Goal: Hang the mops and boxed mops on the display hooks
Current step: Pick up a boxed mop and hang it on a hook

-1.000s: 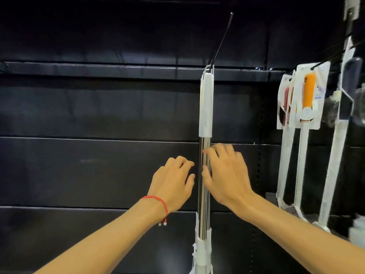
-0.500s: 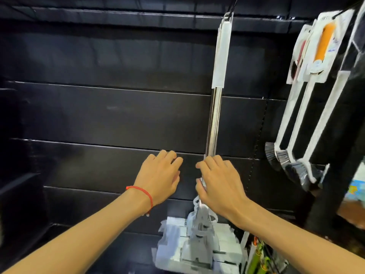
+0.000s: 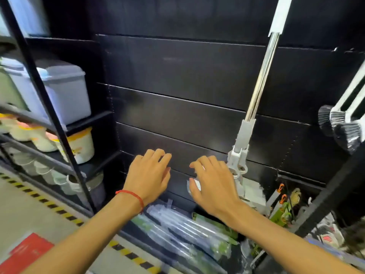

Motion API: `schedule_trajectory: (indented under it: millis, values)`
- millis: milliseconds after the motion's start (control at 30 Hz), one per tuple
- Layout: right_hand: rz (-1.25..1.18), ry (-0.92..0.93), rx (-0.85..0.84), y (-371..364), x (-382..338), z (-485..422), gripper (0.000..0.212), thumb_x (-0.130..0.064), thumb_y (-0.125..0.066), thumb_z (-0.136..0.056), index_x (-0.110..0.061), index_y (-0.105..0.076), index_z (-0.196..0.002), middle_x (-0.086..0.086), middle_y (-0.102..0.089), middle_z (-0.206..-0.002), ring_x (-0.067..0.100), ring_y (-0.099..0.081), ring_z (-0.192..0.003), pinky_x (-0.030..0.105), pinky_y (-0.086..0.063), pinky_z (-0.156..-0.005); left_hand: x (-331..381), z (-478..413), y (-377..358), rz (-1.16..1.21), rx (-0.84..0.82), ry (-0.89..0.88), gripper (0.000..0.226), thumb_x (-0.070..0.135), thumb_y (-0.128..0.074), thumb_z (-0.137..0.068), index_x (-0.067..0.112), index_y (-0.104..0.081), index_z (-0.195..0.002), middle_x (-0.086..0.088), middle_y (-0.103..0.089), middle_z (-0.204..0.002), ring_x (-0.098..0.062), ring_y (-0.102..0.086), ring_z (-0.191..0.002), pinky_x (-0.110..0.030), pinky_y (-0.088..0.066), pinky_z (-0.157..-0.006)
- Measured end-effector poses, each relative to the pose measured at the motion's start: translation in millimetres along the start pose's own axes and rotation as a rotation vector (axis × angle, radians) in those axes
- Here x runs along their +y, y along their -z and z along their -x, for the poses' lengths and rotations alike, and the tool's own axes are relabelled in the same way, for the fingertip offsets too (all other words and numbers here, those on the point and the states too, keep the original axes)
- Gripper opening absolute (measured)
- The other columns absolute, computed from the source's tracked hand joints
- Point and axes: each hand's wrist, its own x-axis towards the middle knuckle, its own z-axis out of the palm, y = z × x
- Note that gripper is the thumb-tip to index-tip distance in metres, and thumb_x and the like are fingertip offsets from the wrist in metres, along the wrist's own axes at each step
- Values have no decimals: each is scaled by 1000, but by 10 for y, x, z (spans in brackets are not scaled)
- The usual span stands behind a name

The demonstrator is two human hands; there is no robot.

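A mop (image 3: 260, 82) with a steel pole and white-grey joint hangs against the black slatted wall, its top out of frame. My right hand (image 3: 212, 183) hovers just left of the mop's lower joint, fingers spread, holding nothing. My left hand (image 3: 150, 175), with a red string on its wrist, is beside it to the left, also open and empty. Below both hands, several plastic-wrapped mops (image 3: 183, 232) lie on the low shelf. The mop's white head (image 3: 252, 192) sits behind my right hand, partly hidden.
White-handled brushes (image 3: 339, 127) with black bristles hang at the right. A black rack (image 3: 49, 107) at the left holds a grey bin (image 3: 65, 89) and tubs. Green packaged items (image 3: 282, 210) stand at the lower right. Yellow-black floor tape (image 3: 59, 208) runs along the shelf base.
My view has tilted down and left from the hook to the low shelf. Both hands have come off the mop pole and dropped toward the wrapped mops.
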Motion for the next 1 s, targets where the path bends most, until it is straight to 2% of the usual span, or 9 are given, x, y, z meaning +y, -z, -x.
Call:
schedule_trajectory:
  millis: [233,367,467,567,700,767,867,1000]
  values:
    - [-148,138,-110,-218,-891,445,29,-35,-65,-86,-17,-68,-109,0,-63,-101,26,-59,-92,40,-49,-75,-289,1403,286,-81,-139,138,36,31,-67,-89,15,-65,-121,-4,-65,-110,-30,-62,-91,-42,-50,-65]
    - [-201,209,-122,-300,-1595,561,27,-34,-68,-84,-17,-67,-104,0,-62,-96,27,-59,-88,39,-44,-70,-646,2132,437,-110,-209,222,37,32,-66,-90,16,-63,-124,-5,-64,-114,-31,-60,-97,-44,-51,-73]
    - [-247,259,-137,-325,-2190,609,28,-35,-61,-84,-18,-68,-104,0,-62,-96,27,-59,-89,39,-46,-70,-991,2645,581,-141,-240,274,36,33,-63,-92,17,-62,-124,-5,-64,-116,-30,-61,-99,-44,-53,-76]
    - [-259,278,-179,-367,-2840,654,33,-41,-53,-86,-20,-68,-107,-2,-63,-99,24,-58,-90,39,-47,-71,-1381,3152,736,-166,-281,321,35,34,-66,-90,17,-64,-121,-6,-66,-114,-30,-64,-97,-44,-54,-75]
    - [-288,267,-228,-548,-3725,772,26,-39,-65,-85,-21,-69,-104,-2,-64,-98,24,-59,-89,39,-48,-71,-1931,3884,926,-172,-308,357,32,37,-56,-94,21,-63,-120,-4,-66,-116,-27,-63,-99,-42,-51,-77]
    - [-305,270,-253,-641,-4116,810,27,-41,-64,-87,-23,-70,-107,-3,-65,-99,23,-59,-90,39,-48,-72,-2208,4226,979,-171,-329,382,32,36,-63,-92,20,-66,-119,-4,-68,-114,-27,-64,-97,-43,-52,-76]
    - [-345,258,-284,-742,-4588,823,29,-42,-61,-90,-23,-70,-111,-5,-64,-99,20,-58,-91,38,-48,-73,-2583,4621,984,-168,-387,409,32,34,-68,-89,17,-67,-116,-7,-69,-110,-30,-65,-92,-44,-53,-73]
    - [-354,267,-321,-945,-5027,737,28,-40,-66,-90,-24,-71,-111,-6,-66,-103,19,-60,-93,39,-53,-76,-2995,4948,844,-151,-419,439,36,36,-58,-93,18,-64,-123,-6,-67,-117,-30,-63,-96,-44,-52,-76]
